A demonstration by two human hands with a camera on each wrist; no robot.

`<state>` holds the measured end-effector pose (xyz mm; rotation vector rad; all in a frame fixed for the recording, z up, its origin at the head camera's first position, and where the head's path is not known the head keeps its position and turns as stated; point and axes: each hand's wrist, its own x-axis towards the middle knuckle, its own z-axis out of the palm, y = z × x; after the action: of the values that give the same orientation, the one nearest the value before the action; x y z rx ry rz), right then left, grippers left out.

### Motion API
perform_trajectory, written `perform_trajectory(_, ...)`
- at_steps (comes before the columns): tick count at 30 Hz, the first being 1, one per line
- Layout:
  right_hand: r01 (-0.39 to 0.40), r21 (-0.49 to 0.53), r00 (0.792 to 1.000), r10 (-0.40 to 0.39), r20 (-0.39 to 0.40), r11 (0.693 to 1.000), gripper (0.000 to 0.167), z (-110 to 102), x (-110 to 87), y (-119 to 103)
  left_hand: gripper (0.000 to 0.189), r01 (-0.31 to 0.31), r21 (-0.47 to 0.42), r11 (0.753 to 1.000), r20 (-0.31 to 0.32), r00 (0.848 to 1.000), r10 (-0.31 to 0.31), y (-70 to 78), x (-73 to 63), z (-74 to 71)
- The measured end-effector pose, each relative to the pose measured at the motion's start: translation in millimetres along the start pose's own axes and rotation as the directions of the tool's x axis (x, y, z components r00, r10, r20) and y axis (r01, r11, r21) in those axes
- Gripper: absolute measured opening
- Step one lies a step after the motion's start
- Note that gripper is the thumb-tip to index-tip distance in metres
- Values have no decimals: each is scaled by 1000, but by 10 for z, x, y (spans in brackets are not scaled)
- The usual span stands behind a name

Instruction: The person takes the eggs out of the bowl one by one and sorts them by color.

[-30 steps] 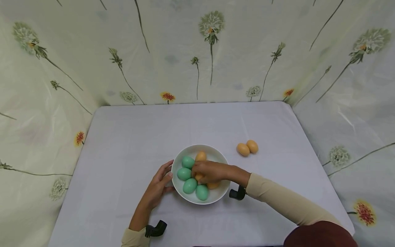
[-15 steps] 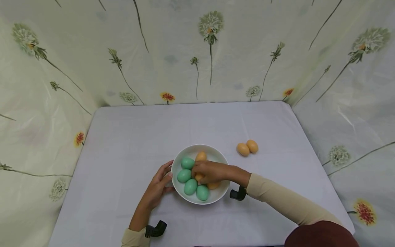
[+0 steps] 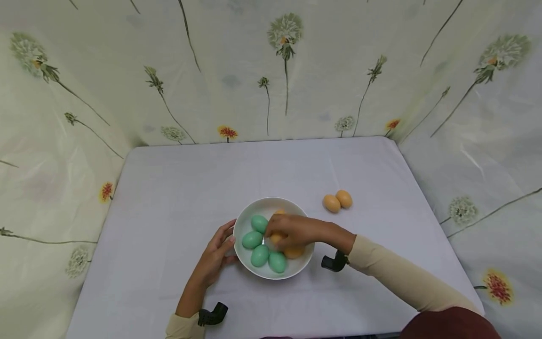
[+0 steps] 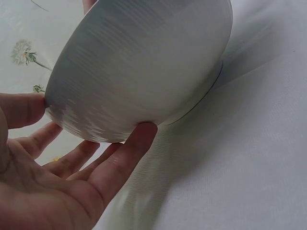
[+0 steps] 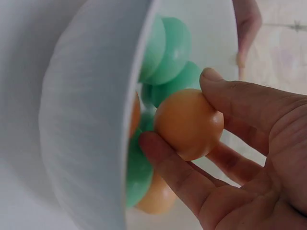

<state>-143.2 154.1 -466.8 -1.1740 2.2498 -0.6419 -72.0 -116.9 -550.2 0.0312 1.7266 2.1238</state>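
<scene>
White table point(image 3: 178, 188), right hand point(image 3: 292, 231) fingers pinching orange egg point(image 5: 188, 123), left hand point(image 3: 216, 254) steadying bowl point(image 4: 139, 62)

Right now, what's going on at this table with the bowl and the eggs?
A person is working over a white bowl of green and orange eggs on a table. Their right hand pinches an orange egg between thumb and fingers, above the other eggs in the bowl. Their left hand rests against the bowl's outer wall with straight fingers. Four green eggs lie in the bowl, and two more orange eggs sit side by side on the table, beyond the bowl to the right.
</scene>
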Motion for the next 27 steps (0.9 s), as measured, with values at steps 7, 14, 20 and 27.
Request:
perform_trajectory(7, -12, 51, 996, 17, -93, 999, 31, -195, -150, 46, 51, -13, 22, 1000, 2, 1000, 13, 3, 1, -2)
perform_trajectory(14, -68, 44, 981, 75, -176, 997, 33, -464, -449, 99, 49, 20, -3, 1000, -20, 1000, -20, -9, -3, 14)
perform_trajectory(20, -190, 71, 944, 202, -259, 979, 32, -713, -743, 240, 48, 19, -2, 1000, -25, 1000, -19, -7, -2, 6)
perform_trajectory(27, -296, 107, 892, 315, -326, 949, 36, -834, -1068, 556, 48, 24, -1, 1000, -13, 1000, -24, -14, 11, 12)
